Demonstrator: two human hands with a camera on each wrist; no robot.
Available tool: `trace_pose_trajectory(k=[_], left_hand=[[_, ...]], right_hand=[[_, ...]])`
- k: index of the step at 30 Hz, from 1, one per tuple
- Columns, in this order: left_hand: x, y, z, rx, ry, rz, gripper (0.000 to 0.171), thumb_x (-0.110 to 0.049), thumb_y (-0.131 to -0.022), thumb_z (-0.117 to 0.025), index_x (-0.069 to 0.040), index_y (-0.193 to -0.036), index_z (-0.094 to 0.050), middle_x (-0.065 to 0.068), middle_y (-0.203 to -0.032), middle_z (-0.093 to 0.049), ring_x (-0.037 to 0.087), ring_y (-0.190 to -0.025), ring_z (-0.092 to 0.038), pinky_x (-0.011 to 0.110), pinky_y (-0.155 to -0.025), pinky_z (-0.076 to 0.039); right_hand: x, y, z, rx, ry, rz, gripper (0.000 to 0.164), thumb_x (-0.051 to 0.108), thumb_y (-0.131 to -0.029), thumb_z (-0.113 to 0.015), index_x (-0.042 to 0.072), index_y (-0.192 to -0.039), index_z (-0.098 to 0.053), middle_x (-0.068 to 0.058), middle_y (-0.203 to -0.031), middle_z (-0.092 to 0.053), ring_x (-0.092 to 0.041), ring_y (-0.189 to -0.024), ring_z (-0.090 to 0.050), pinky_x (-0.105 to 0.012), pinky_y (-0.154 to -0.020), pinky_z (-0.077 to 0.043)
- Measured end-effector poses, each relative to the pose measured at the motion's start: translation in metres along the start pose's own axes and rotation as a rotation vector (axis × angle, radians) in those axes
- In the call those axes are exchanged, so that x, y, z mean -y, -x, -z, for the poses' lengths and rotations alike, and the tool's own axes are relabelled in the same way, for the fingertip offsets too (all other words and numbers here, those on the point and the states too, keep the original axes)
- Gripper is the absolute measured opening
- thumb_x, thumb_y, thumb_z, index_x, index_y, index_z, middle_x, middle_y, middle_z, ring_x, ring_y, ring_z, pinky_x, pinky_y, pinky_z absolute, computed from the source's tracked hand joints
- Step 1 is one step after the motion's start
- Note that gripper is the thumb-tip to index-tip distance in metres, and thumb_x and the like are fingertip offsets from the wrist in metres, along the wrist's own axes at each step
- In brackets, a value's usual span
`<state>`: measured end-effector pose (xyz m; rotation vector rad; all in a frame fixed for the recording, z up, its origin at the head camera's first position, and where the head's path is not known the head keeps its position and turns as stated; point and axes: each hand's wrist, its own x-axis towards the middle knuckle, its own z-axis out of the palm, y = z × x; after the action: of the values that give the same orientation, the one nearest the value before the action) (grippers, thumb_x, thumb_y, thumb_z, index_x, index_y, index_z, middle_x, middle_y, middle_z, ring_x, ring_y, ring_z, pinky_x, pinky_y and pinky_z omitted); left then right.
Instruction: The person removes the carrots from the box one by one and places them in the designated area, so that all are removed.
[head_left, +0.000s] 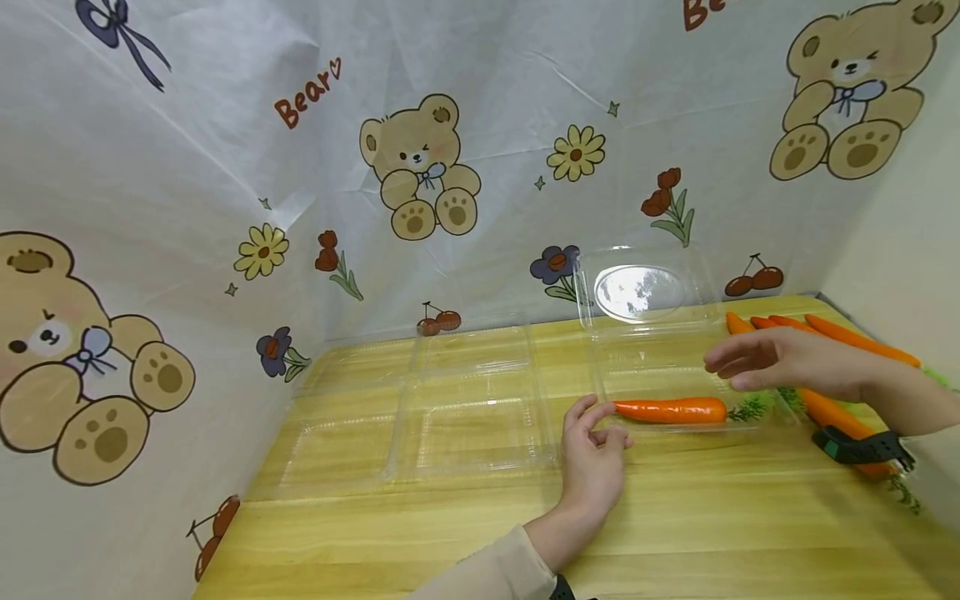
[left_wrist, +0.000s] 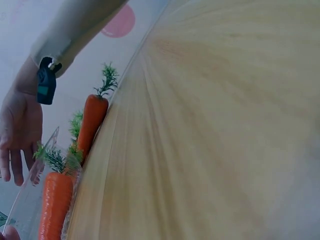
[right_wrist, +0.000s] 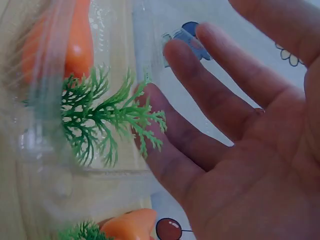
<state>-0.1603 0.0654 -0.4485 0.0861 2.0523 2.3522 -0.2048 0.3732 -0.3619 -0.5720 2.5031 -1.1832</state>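
An orange toy carrot with green leaves lies along the front of a clear plastic box, whose lid stands raised at the back. My left hand is at the box's front left corner, bent fingers beside the carrot's tip. Whether they pinch the wall or only touch it cannot be told. Over the box's right side is my right hand, fingers spread and holding nothing. The right wrist view shows its fingers close to the carrot's leaves.
More carrots lie to the right of the box, partly behind the right forearm. Further clear containers stand on the wooden table at left. A bear-patterned cloth hangs behind.
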Motion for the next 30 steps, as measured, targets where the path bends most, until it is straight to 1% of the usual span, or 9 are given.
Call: trace_pose_trajectory(k=[3, 6, 9, 11, 15, 20, 23, 27, 30], left_hand=[[0.000, 0.000, 0.000, -0.003, 0.001, -0.005, 0.030, 0.007, -0.093, -0.063, -0.003, -0.119, -0.072, -0.001, -0.147, -0.048, 0.015, -0.081, -0.066, 0.018, -0.065, -0.056], [0.000, 0.000, 0.000, -0.007, 0.003, -0.021, 0.030, 0.008, -0.092, -0.063, -0.002, -0.118, -0.072, 0.001, -0.146, -0.048, 0.014, -0.080, -0.066, 0.017, -0.064, -0.056], [0.001, -0.001, 0.000, -0.005, 0.006, -0.037, 0.030, 0.009, -0.091, -0.062, 0.000, -0.117, -0.072, 0.001, -0.145, -0.048, 0.013, -0.079, -0.067, 0.019, -0.064, -0.057], [0.001, -0.001, 0.000, -0.003, 0.003, -0.038, 0.029, 0.009, -0.091, -0.062, -0.001, -0.117, -0.072, 0.000, -0.145, -0.049, 0.013, -0.079, -0.067, 0.022, -0.066, -0.060], [0.001, -0.001, 0.000, -0.001, -0.005, -0.026, 0.029, 0.008, -0.092, -0.062, -0.002, -0.118, -0.072, -0.002, -0.145, -0.048, 0.013, -0.079, -0.067, 0.031, -0.072, -0.063], [0.001, -0.001, 0.001, -0.008, -0.015, -0.016, 0.029, 0.007, -0.093, -0.062, -0.002, -0.118, -0.072, -0.001, -0.146, -0.048, 0.014, -0.080, -0.068, 0.030, -0.072, -0.063], [0.001, -0.001, 0.001, -0.007, -0.014, -0.014, 0.029, 0.007, -0.093, -0.062, -0.002, -0.118, -0.072, 0.000, -0.147, -0.048, 0.014, -0.080, -0.068, 0.030, -0.072, -0.063], [0.001, -0.001, 0.000, -0.007, -0.012, -0.015, 0.029, 0.007, -0.093, -0.062, -0.003, -0.118, -0.072, 0.000, -0.146, -0.048, 0.014, -0.080, -0.068, 0.032, -0.072, -0.063], [0.000, -0.001, 0.000, -0.005, -0.007, -0.020, 0.028, 0.007, -0.093, -0.063, -0.002, -0.118, -0.072, 0.000, -0.146, -0.048, 0.015, -0.080, -0.068, 0.032, -0.072, -0.063]], right_hand=[[-0.002, -0.007, 0.002, 0.076, -0.034, -0.012, 0.042, 0.012, -0.103, -0.062, 0.002, -0.142, -0.055, 0.008, -0.133, -0.066, 0.000, -0.117, -0.064, -0.020, -0.093, -0.057], [-0.004, -0.014, 0.004, 0.138, -0.057, -0.049, 0.045, 0.013, -0.103, -0.062, 0.000, -0.144, -0.052, -0.007, -0.140, -0.062, 0.001, -0.118, -0.063, -0.020, -0.094, -0.057], [-0.006, -0.020, 0.007, 0.172, -0.067, -0.075, 0.048, 0.013, -0.102, -0.062, -0.003, -0.146, -0.049, -0.021, -0.145, -0.055, 0.001, -0.119, -0.062, -0.020, -0.094, -0.057], [-0.006, -0.023, 0.007, 0.185, -0.074, -0.085, 0.050, 0.013, -0.102, -0.063, -0.004, -0.147, -0.048, -0.026, -0.147, -0.052, 0.001, -0.119, -0.062, -0.020, -0.094, -0.057], [-0.008, -0.031, 0.007, 0.214, -0.103, -0.100, 0.052, 0.013, -0.102, -0.063, -0.006, -0.147, -0.047, -0.026, -0.147, -0.051, -0.003, -0.120, -0.062, -0.022, -0.095, -0.057], [-0.010, -0.041, 0.004, 0.253, -0.142, -0.127, 0.051, 0.012, -0.100, -0.065, -0.007, -0.144, -0.048, -0.023, -0.142, -0.056, -0.020, -0.123, -0.061, -0.030, -0.096, -0.060], [-0.010, -0.045, 0.001, 0.271, -0.154, -0.150, 0.051, 0.012, -0.099, -0.067, -0.007, -0.143, -0.050, -0.024, -0.140, -0.057, -0.029, -0.122, -0.060, -0.034, -0.094, -0.061], [-0.010, -0.049, -0.002, 0.278, -0.158, -0.182, 0.052, 0.012, -0.098, -0.069, -0.006, -0.143, -0.051, -0.024, -0.140, -0.057, -0.029, -0.121, -0.060, -0.036, -0.091, -0.062], [-0.010, -0.052, -0.005, 0.277, -0.156, -0.205, 0.052, 0.012, -0.096, -0.071, -0.005, -0.142, -0.053, -0.021, -0.138, -0.059, -0.027, -0.115, -0.061, -0.038, -0.087, -0.063]])
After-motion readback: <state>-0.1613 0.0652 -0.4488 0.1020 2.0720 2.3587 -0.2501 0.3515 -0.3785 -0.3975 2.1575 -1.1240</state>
